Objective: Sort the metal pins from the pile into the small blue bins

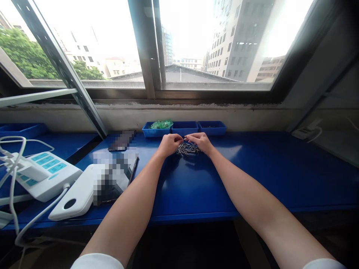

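My left hand (170, 144) is closed in a pinch, its fingertips just above a heap of small silver and dark screw-like metal pieces (187, 149) on the blue tabletop. Opposite it, my right hand (201, 142) pinches too, thumb and forefinger close to the left fingertips. Something tiny shows between the two hands, too small to name. Right behind the hands stand three blue bins: the left bin (157, 132) holds green plastic bags (162, 124), the middle bin (184, 131) is partly hidden by the fingers, and the right bin (214, 130) has a few small dark bits inside.
To the left lie a phone (122, 141), a white power bank (75, 196) and a blurred dark flat object (131, 172). A white power strip (46, 173) with tangled cables is farther left, near a metal rack post (89, 108). Windows rise behind the blue table (196, 194).
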A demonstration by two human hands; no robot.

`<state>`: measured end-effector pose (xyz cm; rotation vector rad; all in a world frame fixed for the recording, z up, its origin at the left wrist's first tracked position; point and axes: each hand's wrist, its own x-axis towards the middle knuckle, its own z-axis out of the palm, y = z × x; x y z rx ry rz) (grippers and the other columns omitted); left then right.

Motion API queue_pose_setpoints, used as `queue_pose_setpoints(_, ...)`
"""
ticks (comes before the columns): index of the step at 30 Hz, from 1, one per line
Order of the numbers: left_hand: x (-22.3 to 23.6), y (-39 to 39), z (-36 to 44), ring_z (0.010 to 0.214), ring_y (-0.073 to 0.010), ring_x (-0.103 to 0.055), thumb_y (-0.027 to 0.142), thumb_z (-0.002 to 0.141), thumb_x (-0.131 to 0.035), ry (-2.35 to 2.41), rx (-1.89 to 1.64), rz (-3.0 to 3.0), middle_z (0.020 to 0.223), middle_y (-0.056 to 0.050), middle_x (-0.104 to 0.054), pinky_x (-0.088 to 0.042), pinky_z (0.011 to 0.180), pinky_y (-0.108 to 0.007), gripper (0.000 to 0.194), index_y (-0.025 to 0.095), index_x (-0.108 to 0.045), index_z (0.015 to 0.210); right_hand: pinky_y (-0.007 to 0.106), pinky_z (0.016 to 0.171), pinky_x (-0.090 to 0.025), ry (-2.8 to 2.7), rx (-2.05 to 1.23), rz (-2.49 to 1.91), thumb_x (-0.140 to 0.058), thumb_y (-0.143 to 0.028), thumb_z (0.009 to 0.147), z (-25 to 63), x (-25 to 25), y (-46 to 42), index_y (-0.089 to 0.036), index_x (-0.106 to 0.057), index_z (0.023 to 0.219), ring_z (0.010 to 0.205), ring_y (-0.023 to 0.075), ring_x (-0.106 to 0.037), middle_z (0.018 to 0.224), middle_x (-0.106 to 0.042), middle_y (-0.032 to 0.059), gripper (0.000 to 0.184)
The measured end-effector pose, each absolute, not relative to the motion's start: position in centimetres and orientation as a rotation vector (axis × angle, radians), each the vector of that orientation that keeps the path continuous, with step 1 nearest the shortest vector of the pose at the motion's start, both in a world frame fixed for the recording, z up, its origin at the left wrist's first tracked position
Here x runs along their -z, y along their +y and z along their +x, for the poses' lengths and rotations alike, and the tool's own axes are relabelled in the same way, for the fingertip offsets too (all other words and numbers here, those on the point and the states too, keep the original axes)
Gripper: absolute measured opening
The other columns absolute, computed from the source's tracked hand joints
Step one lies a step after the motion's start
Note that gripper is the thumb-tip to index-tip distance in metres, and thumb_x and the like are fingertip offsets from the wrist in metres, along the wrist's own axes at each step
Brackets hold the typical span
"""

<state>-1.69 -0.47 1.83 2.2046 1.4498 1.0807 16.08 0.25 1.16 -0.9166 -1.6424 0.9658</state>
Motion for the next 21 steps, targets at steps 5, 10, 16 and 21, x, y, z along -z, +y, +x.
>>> queue_pose_setpoints(5, -1.5, 0.1, -2.1, 0.081, -0.0182, -0.065, 0.038, 0.078, -0.059, 1.68, -1.139, 2.12, 0.086, -0.004, -0.072, -0.049, 0.077, -0.025, 0.032, 0.018, -0.069, 0.101, 0.032, 0.078, -0.049, -1.551, -0.872, -0.946, -0.062, -0.044, 0.072, 17.1, -1.2, 1.0, -0.018, -0.074, 0.095, 0.087, 0.0211, -0.064, 0.094, -0.073, 0.0064, 0.036)
queue_pose_setpoints(10, -1.3, 0.8, -2.9, 0.098, -0.0275, -0.063, 0.037, 0.077, -0.055, 2.087, -0.839, 1.932, 0.101, -0.013, -0.07, -0.047, 0.082, -0.033, 0.036, 0.016, -0.067, 0.104, 0.038, 0.099, -0.037, -1.482, -0.4, -1.342, -0.055, -0.04, 0.077, 19.4, -0.9, 2.5, -0.02, -0.066, 0.115, 0.112, 0.0229, -0.054, 0.113, -0.067, 0.0071, 0.044)
queue_pose_setpoints(16, -1.4, 0.5, -2.6, 0.1, -0.0314, -0.062, 0.038, 0.077, -0.052, 2.145, -0.588, 1.899, 0.105, -0.016, -0.068, -0.048, 0.079, -0.035, 0.035, 0.018, -0.069, 0.099, 0.051, 0.099, -0.029, -1.478, -0.098, -1.845, -0.052, -0.037, 0.078, 20.9, -0.4, 3.7, -0.02, -0.046, 0.136, 0.125, 0.0304, -0.035, 0.123, -0.058, 0.013, 0.061)
queue_pose_setpoints(21, -1.0, 0.4, -2.2, 0.096, -0.0315, -0.063, 0.04, 0.078, -0.05, 2.053, -0.625, 2.012, 0.099, -0.016, -0.07, -0.048, 0.078, -0.036, 0.035, 0.018, -0.071, 0.095, 0.055, 0.096, -0.03, -1.578, -0.072, -1.919, -0.053, -0.038, 0.075, 20.9, 0.2, 4.1, -0.019, -0.037, 0.141, 0.124, 0.0361, -0.03, 0.144, -0.037, 0.0123, 0.07)
